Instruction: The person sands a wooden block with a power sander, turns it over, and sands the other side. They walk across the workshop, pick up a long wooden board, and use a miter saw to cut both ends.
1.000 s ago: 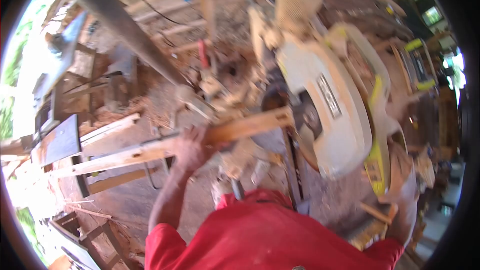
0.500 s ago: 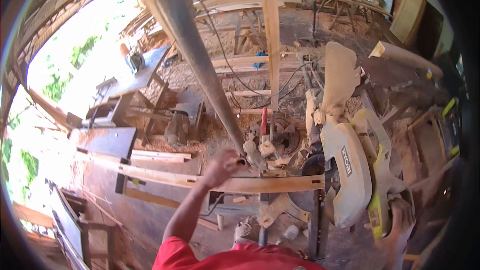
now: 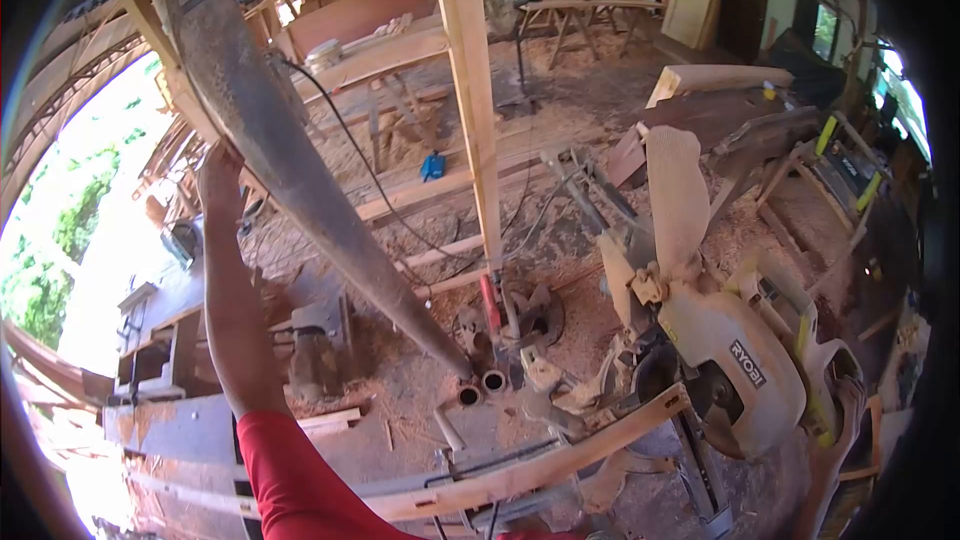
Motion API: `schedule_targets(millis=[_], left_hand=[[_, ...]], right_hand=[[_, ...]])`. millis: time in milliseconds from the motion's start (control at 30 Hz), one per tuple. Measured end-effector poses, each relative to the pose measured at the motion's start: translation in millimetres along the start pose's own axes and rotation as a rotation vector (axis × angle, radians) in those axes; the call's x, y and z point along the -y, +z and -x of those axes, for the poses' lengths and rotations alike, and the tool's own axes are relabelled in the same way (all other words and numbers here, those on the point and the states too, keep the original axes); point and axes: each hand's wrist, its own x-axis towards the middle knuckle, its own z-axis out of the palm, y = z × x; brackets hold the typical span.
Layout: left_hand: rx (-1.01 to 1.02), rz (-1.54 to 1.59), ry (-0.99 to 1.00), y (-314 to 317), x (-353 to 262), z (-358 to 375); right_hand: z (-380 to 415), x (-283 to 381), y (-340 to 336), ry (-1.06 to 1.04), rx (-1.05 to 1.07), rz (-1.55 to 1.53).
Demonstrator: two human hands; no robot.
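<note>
My left hand is raised at the far left, its fingers closed together against a wooden strip beside the thick grey post. What they hold, if anything, is hidden. At the right, my right hand is wrapped around the handle of a Ryobi miter saw, partly in shadow. A long wooden board lies across the saw's base, with its slotted end near the blade guard. The saw's dust bag stands upright behind the motor.
An upright timber stands behind the saw, with a red-handled tool at its foot. Two open pipe ends sit by the post's base. Sawdust covers the floor. A blue object and a sawhorse table are farther back.
My left hand has moved up and left from above the board to the strip beside the post. The view has shifted. My right hand remains on the saw handle.
</note>
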Motion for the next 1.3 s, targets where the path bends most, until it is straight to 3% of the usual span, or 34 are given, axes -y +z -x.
schedule_targets(millis=[33, 100, 133, 167, 233, 300, 667, 733, 967, 1300], left_hand=[[0.012, 0.023, 0.010, -14.3, 14.7, -23.7], [0.180, -0.829, 0.397, -20.4, 36.1, -62.6], [0.179, -0.943, 0.429, -13.4, 40.3, -68.6], [0.152, -0.826, 0.300, -3.8, 47.2, -75.1], [0.000, -0.269, -0.096, 27.5, 53.1, -77.9], [-0.060, -0.111, -0.201, 49.5, 52.9, -77.0], [-0.074, -0.026, -0.255, 88.5, 61.6, -93.5], [-0.077, -0.030, -0.249, 88.2, 61.8, -95.8], [-0.115, 0.001, -0.251, 91.3, 68.7, -95.3], [-0.187, 0.059, -0.267, 94.2, 60.9, -84.7]], right_hand=[[0.1, 4.3, -1.7, 0.007, 0.002, 0.017], [7.2, 4.2, 1.1, 0.074, -0.019, 0.023], [11.0, 3.6, 4.0, 0.130, -0.025, 0.008], [13.5, 2.3, 6.6, 0.139, -0.036, 0.025], [15.1, 3.0, 8.2, 0.149, -0.075, -0.070], [14.2, 9.1, 2.9, 0.186, -0.062, -0.056], [-0.7, 10.7, 8.2, 0.216, -0.066, -0.025], [-0.5, 5.1, 7.4, 0.101, -0.082, 0.022], [5.2, 2.7, 2.8, 0.151, 0.015, 0.089], [8.2, 9.5, 10.0, 0.186, -0.051, 0.050]])
